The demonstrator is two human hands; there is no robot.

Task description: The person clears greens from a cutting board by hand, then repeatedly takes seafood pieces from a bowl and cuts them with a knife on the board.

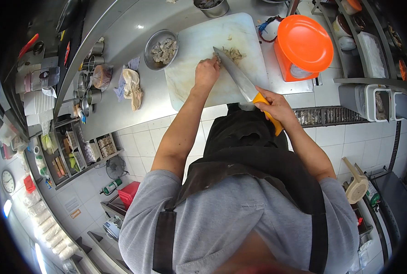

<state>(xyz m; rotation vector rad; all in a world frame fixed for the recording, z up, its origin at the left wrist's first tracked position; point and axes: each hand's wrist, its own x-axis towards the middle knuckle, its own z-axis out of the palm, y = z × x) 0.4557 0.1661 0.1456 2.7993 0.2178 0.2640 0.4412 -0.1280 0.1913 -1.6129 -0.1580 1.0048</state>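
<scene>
My right hand [276, 108] is wrapped around the yellow handle of a large chef's knife [240, 79]. Its blade slants across the white cutting board [189, 86], tip pointing away from me. At the tip, my left hand [208, 72] is closed with fingertips pinched against a small greyish piece, apparently a shrimp, mostly hidden by the fingers. Thin brownish scraps [234, 55] lie just right of the blade. Left of the board stands a metal bowl [151, 58] of peeled shrimp pieces. A metal pot [218, 11] with dark greyish contents sits beyond the board.
An orange bucket [288, 68] topped by an orange plate [305, 40] stands right of the board. Crumpled cloths [132, 86] lie on the steel counter [105, 114] to the left. Metal containers [94, 96] line its far left side. Shelving [377, 82] rises on the right.
</scene>
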